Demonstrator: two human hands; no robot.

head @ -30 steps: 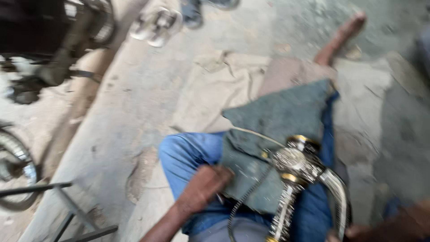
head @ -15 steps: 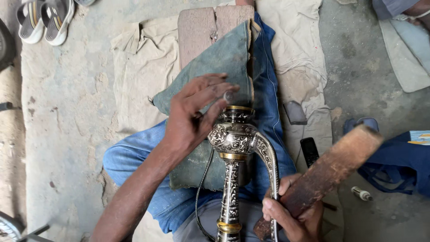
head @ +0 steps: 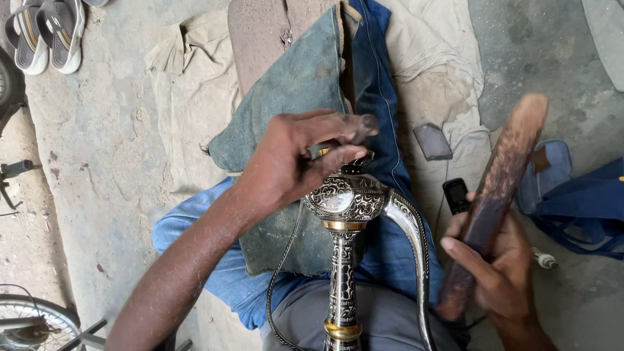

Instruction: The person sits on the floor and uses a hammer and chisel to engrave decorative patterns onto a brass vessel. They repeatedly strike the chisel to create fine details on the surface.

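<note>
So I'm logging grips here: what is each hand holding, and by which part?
The left hand grips the top of the engraved silver metal stem. The right hand holds the long brown wooden stick by its lower part.

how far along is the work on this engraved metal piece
Done: the engraved metal vessel already shows dense pattern on bulb and stem. In hand: left hand rests on its top; right hand holds a wooden stick clear of it. The curved spout looks plain, perhaps left.

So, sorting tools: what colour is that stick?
Dark brown, paler at its tip: wooden stick in the right hand, head view.
</note>
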